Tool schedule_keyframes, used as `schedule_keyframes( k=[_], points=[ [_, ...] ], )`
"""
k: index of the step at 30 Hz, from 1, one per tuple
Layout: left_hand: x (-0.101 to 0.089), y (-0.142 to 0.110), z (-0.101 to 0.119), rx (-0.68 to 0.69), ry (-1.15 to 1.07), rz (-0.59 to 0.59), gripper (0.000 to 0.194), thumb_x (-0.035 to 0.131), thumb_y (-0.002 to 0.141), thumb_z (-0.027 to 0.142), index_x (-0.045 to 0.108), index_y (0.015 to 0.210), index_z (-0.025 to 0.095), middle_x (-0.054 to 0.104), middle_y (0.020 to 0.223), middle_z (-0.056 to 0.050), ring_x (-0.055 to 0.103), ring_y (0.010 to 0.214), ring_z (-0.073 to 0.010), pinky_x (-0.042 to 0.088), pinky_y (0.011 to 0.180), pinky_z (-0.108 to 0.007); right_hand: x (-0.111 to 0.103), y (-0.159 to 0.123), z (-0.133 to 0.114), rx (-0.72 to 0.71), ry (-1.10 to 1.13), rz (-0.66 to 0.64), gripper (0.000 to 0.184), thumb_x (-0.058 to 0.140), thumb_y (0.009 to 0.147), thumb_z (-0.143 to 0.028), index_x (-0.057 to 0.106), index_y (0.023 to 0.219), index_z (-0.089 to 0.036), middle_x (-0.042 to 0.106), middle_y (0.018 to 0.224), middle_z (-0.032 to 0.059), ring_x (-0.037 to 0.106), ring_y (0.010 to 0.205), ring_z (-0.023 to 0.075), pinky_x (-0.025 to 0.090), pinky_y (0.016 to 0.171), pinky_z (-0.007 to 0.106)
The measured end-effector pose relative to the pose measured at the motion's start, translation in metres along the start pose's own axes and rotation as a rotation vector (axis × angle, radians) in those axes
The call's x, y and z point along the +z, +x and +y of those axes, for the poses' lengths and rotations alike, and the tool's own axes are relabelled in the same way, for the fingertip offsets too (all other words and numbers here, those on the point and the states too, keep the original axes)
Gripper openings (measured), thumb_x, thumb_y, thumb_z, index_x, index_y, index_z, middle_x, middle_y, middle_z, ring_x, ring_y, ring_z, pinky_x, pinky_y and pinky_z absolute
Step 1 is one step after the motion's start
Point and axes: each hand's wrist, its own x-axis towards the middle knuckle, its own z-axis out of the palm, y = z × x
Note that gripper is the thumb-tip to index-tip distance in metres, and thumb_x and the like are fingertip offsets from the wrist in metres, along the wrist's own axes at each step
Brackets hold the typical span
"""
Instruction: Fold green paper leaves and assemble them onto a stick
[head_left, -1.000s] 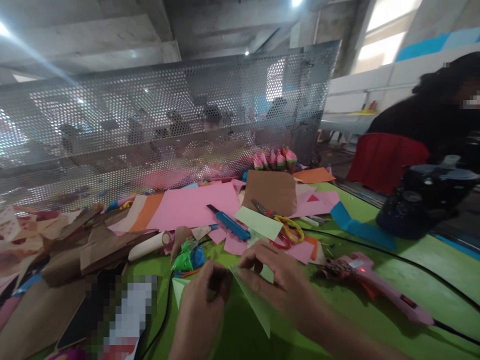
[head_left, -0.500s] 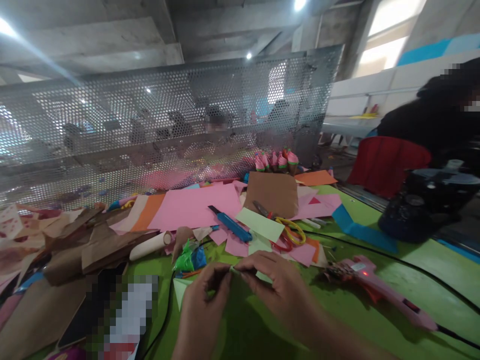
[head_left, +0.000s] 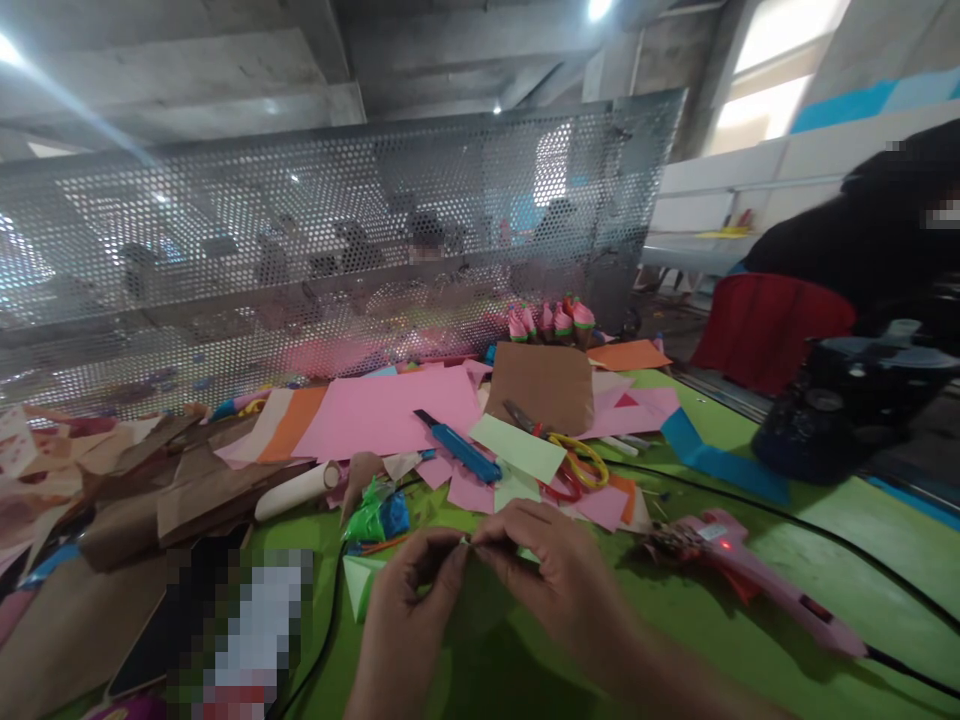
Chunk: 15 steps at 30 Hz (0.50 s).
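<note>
My left hand [head_left: 412, 605] and my right hand [head_left: 559, 575] meet above the green table, thumbs and forefingers pinched together. Between the fingertips is a tiny piece of pale green paper [head_left: 466, 540], mostly covered by them. Beside the left hand lies a folded pale green paper [head_left: 360, 583]. Just beyond the fingers are a blue utility knife [head_left: 466, 454], its blade out, a pale green paper strip [head_left: 525, 450] and scissors with yellow handles [head_left: 592, 464]. A pink hot glue gun [head_left: 765, 580] with its red light lit rests right of my right hand.
Pink sheets [head_left: 390, 405], a brown sheet [head_left: 544, 385] and brown scraps [head_left: 217, 485] cover the far and left side. Pink-topped paper cones [head_left: 562, 320] stand at the back by a perforated metal screen [head_left: 337, 220]. A black cable [head_left: 720, 490] crosses the right. A person in black sits beyond.
My fingertips have shifted slightly around the small paper, with the left thumb raised a little. The whole view has drifted a touch; the things on the table stay put.
</note>
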Motion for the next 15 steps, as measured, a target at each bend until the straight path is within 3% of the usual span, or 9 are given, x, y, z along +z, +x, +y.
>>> schedule_keyframes(
  k=[4, 10, 15],
  points=[
    [0.0, 0.001, 0.001, -0.028, -0.034, 0.01, 0.016, 0.066, 0.079, 0.034, 0.067, 0.08, 0.018, 0.068, 0.074, -0.001, 0.06, 0.072, -0.015, 0.046, 0.066, -0.022, 0.002, 0.0, 0.001, -0.018, -0.002, -0.016, 0.009, 0.061, 0.086, -0.015, 0.067, 0.085, -0.021, 0.069, 0.08, 0.0016, 0.06, 0.078, 0.018, 0.041, 0.069, 0.027],
    [-0.004, 0.003, 0.006, -0.081, -0.106, 0.262, 0.024, 0.072, 0.071, 0.04, 0.065, 0.074, 0.018, 0.061, 0.066, 0.002, 0.055, 0.064, -0.0125, 0.042, 0.058, -0.019, -0.003, 0.003, 0.005, 0.104, 0.073, -0.026, 0.005, 0.068, 0.079, -0.016, 0.068, 0.083, -0.02, 0.071, 0.08, 0.0011, 0.063, 0.075, 0.0174, 0.043, 0.067, 0.026],
    [-0.01, 0.002, 0.017, -0.146, -0.142, 0.326, 0.026, 0.073, 0.07, 0.042, 0.063, 0.077, 0.019, 0.061, 0.069, 0.003, 0.053, 0.063, -0.0109, 0.044, 0.063, -0.02, -0.012, 0.008, 0.01, 0.195, 0.173, -0.025, 0.007, 0.069, 0.076, -0.018, 0.065, 0.082, -0.018, 0.065, 0.074, 0.0005, 0.058, 0.067, 0.0156, 0.043, 0.061, 0.025]
  ],
)
